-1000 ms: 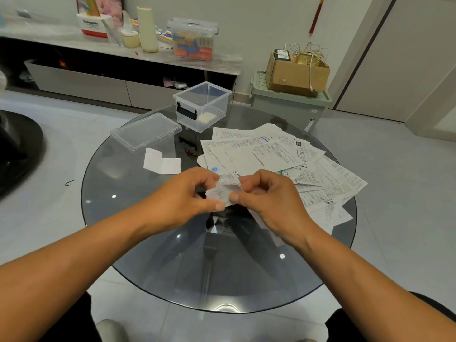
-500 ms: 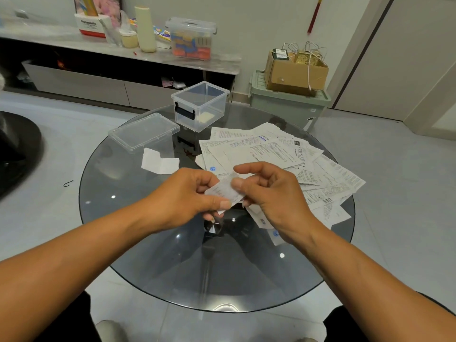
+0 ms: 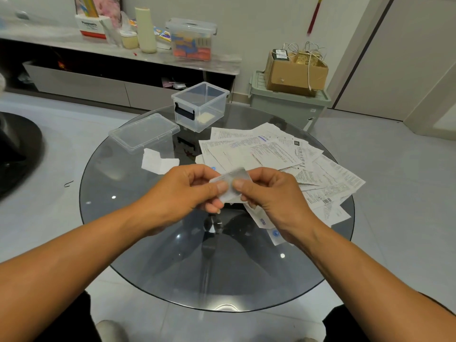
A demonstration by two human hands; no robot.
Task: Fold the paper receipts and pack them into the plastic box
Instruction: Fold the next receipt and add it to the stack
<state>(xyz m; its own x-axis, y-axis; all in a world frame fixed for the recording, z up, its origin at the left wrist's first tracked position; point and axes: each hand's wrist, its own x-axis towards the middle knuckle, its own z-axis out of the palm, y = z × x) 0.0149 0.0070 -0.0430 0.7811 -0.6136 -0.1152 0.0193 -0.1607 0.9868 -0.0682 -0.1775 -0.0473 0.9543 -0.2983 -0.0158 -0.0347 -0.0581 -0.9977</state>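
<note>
A small folded receipt (image 3: 231, 185) is pinched between my left hand (image 3: 187, 191) and my right hand (image 3: 269, 193), both thumbs pressing on it above the middle of the round glass table (image 3: 153, 243). A spread pile of paper receipts (image 3: 271, 156) lies on the table's right half, partly under my right hand. The open clear plastic box (image 3: 200, 106) with a dark latch stands at the table's far edge, a pale folded paper on its floor. Its clear lid (image 3: 144, 132) lies to the left of the box.
A folded white paper (image 3: 158, 161) lies beside the lid. Beyond the table stand a green bin (image 3: 283, 104) with a cardboard box (image 3: 293, 70) on top and a low cabinet (image 3: 118, 58) carrying containers. My knees are at the table's near edge.
My hands have lifted a little and turned the small receipt; both thumbs now press side by side on it. The pile, box and lid have not moved.
</note>
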